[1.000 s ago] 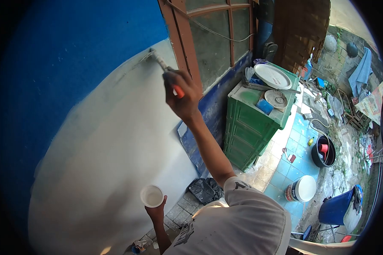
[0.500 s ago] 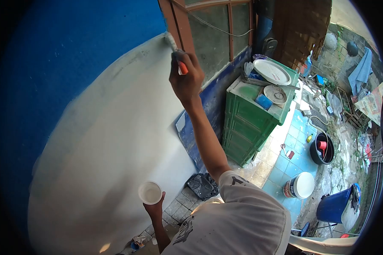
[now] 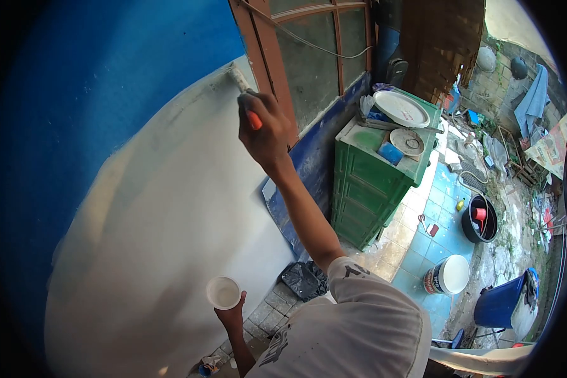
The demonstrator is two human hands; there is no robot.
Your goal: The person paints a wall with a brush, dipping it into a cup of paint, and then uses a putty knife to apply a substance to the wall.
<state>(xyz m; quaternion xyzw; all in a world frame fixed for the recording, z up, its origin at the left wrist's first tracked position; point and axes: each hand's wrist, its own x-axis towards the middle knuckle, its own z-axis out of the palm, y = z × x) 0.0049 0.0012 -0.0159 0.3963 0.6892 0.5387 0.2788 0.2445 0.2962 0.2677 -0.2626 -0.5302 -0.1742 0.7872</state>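
Brush [image 3: 238, 78] at top of wall's [image 3: 157, 208] white area, beside window frame [image 3: 268, 69]. Right hand [image 3: 264, 129] wraps its handle; left hand's [image 3: 232, 313] fingers grasp cup [image 3: 209, 293]. Step, apparently: whitening along blue edge. Next stroke likely needs careful control near frame.

Right arm [image 3: 307, 214] was outstretched from lower centre toward upper centre of frame, bare forearm slanting up and left. Right hand [image 3: 268, 129] sat at its end, fingers curled in a closed grip, back of hand toward the camera. Left hand [image 3: 233, 311], low and left of centre, was bent in a cupping hold, left forearm [image 3: 240, 346] rising from the bottom edge.
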